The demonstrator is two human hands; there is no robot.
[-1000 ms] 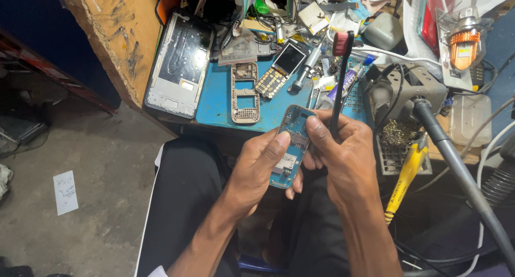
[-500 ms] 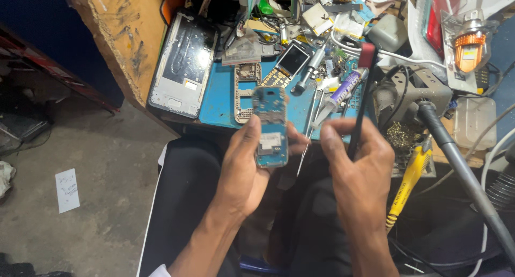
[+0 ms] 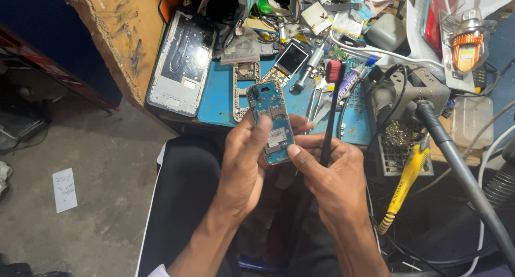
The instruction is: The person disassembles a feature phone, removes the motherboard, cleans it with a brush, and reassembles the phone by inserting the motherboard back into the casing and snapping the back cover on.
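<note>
Your left hand (image 3: 244, 167) held the blue phone circuit board (image 3: 272, 121) in a closed grip, thumb across its face. Just right of that grip, your right hand (image 3: 332, 175) clasped a black brush (image 3: 331, 108), red-tipped head up, forefinger touching the board's lower edge, above the blue tabletop (image 3: 217, 97).

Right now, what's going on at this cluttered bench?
A seated person holds a small blue phone circuit board upright in the left hand, above the lap. The right hand grips a black-handled brush with a red head, which points up, while its thumb touches the board's lower edge. Behind them is a blue work mat strewn with phone frames and parts, with a large phone back panel to the left and a yellow-handled soldering iron to the right.
</note>
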